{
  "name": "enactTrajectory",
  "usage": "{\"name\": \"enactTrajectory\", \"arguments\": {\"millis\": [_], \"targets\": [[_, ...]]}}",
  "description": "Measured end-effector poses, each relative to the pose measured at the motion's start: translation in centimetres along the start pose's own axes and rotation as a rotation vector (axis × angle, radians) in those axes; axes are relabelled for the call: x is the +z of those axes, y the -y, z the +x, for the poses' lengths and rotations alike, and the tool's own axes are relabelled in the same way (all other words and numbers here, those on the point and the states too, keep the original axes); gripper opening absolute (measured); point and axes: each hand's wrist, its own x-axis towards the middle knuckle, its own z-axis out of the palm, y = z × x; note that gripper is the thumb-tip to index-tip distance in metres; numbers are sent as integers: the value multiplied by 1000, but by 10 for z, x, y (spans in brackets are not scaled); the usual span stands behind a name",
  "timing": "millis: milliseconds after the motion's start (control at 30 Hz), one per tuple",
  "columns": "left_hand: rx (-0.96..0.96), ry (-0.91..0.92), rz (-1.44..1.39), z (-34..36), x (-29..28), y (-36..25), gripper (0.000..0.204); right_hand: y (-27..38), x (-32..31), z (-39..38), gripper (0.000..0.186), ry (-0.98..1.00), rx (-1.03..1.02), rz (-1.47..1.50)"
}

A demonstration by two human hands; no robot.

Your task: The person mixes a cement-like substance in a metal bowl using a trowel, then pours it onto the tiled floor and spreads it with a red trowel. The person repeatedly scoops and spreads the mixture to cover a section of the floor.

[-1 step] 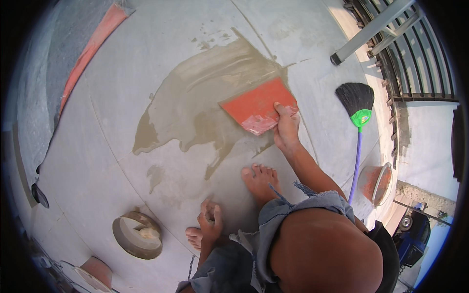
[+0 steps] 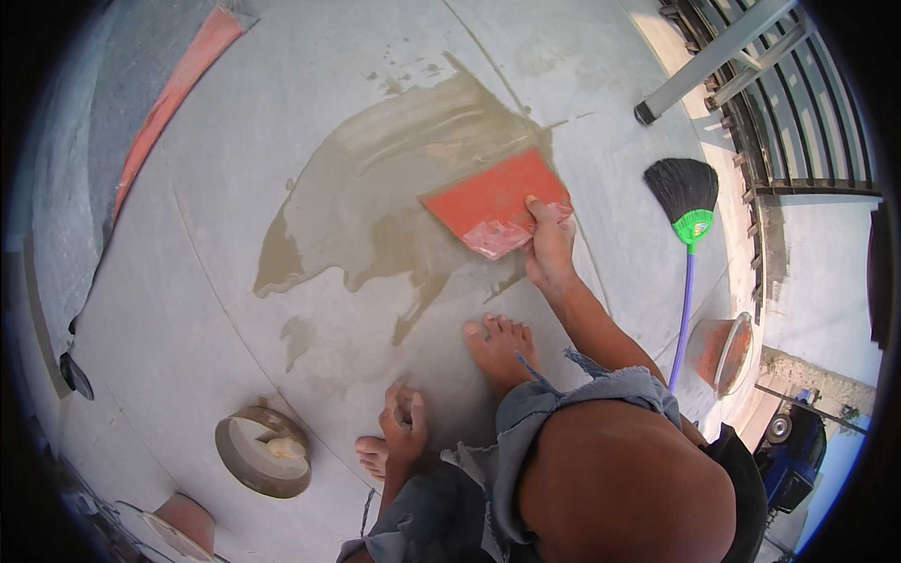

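Observation:
My right hand (image 2: 552,246) grips a flat, wide orange-red putty spreader (image 2: 499,200), thumb on top. Its far edge rests along a wet, grey-brown smear of thin paste (image 2: 375,169) spread over the pale tiled floor (image 2: 216,216). Dried whitish paste coats the spreader's near corner. My left hand (image 2: 404,424) hangs low beside my left foot, fingers loosely curled, with a gap between thumb and fingers and nothing seen in it. My bare right foot (image 2: 501,344) is just short of the smear.
A round sieve-like ring (image 2: 263,452) with a pale lump in it lies at the lower left, near a reddish bucket (image 2: 188,522). To the right are a black broom (image 2: 685,192), another bucket (image 2: 721,355) and metal ladder legs (image 2: 709,70). Grey sheeting (image 2: 113,122) covers the far left.

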Motion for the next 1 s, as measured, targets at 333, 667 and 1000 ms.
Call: {"name": "enactTrajectory", "arguments": {"millis": [333, 667, 1000], "targets": [[-8, -4, 74, 8, 5, -2, 42, 2, 2, 6, 23, 24, -14, 34], [4, -21, 154, 8, 6, 3, 40, 3, 4, 2, 23, 10, 1, 27], [17, -37, 189, 8, 7, 6, 38, 2, 4, 2, 24, 0, -3, 1]]}}
